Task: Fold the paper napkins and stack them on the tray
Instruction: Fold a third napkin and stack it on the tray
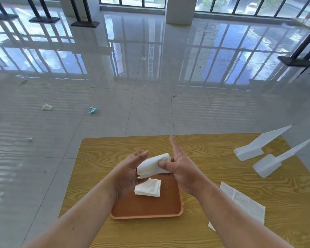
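Note:
A folded white paper napkin (151, 166) is held in the air above the orange tray (150, 208). My right hand (181, 169) pinches its right end between thumb and fingers. Against the napkin's left end rests my left hand (129, 173), palm turned inward with the fingers loosely apart. A small stack of folded white napkins (148, 187) lies on the tray just below the hands. An unfolded napkin (243, 203) lies flat on the table to the right of my right forearm.
The tray sits on a yellow wood-grain table (213, 153). Two white plastic pieces (254, 147) (274, 162) lie at the table's far right. Scraps of litter (46, 106) lie on the glossy tiled floor beyond.

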Demonstrator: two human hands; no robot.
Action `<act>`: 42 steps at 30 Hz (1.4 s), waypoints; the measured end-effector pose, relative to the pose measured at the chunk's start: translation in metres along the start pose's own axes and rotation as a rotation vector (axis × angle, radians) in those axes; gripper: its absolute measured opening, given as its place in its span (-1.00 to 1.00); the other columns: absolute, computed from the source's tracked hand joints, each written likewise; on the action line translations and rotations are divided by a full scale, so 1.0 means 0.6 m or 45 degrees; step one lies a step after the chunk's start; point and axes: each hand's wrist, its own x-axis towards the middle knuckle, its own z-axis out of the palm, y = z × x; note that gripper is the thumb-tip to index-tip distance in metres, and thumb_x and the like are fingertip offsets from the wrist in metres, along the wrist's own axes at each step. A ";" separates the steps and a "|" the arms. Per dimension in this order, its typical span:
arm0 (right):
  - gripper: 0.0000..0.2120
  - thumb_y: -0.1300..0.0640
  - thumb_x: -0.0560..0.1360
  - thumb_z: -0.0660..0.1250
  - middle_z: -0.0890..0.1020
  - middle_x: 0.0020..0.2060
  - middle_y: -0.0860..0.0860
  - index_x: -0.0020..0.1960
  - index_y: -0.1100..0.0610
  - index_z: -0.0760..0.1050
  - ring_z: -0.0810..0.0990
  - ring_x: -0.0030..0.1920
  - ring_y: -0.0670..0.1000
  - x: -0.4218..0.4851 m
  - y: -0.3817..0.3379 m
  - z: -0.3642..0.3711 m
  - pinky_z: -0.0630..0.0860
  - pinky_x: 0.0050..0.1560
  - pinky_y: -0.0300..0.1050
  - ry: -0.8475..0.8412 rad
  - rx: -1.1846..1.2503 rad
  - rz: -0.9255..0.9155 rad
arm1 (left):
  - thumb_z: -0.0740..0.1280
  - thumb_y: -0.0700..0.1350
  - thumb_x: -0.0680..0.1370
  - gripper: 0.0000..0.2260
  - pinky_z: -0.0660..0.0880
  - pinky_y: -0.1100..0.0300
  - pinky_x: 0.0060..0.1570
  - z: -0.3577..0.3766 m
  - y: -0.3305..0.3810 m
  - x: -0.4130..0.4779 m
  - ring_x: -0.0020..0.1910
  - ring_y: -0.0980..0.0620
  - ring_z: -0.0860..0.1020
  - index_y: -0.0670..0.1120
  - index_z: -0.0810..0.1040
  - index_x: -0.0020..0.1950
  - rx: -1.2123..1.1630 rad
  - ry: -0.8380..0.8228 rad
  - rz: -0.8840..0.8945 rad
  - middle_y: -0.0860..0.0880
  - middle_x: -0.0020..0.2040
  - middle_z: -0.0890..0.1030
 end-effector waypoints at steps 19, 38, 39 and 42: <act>-0.41 0.31 0.55 0.48 0.70 0.16 0.33 0.48 -0.05 0.39 0.73 0.04 0.17 -0.007 -0.013 0.005 0.67 0.09 0.05 0.107 -0.006 0.005 | 0.54 -0.28 0.51 -0.47 0.66 0.03 -0.04 0.002 0.038 0.000 0.01 -0.17 0.74 0.08 0.50 0.40 0.436 0.032 0.390 -0.20 0.01 0.77; -0.94 0.18 0.54 0.49 0.73 -0.03 -0.08 -0.08 0.05 0.69 0.64 0.02 -0.08 0.002 -0.043 -0.017 0.50 0.13 -0.12 0.178 -0.610 -0.157 | 0.56 0.06 0.50 -0.76 0.58 0.26 -0.06 -0.013 0.051 0.011 0.00 0.18 0.66 0.14 0.60 0.10 1.006 0.193 0.623 0.13 0.06 0.69; -0.96 0.23 0.55 0.48 0.73 -0.10 0.00 -0.06 0.12 0.68 0.66 -0.05 -0.03 0.003 -0.046 -0.016 0.55 0.07 -0.07 0.159 -0.430 -0.131 | 0.58 0.00 0.50 -0.72 0.66 0.14 -0.06 -0.009 0.051 0.009 -0.01 0.08 0.71 0.09 0.61 0.15 0.812 0.119 0.511 0.05 0.05 0.74; -0.94 0.27 0.58 0.44 0.74 -0.13 0.07 -0.01 0.15 0.67 0.68 -0.10 0.04 0.003 -0.049 -0.010 0.65 -0.08 -0.11 0.185 -0.017 -0.073 | 0.54 -0.15 0.54 -0.79 0.67 -0.09 0.01 -0.003 0.051 0.008 0.08 -0.21 0.72 -0.10 0.69 0.16 0.484 0.055 0.377 -0.12 0.04 0.78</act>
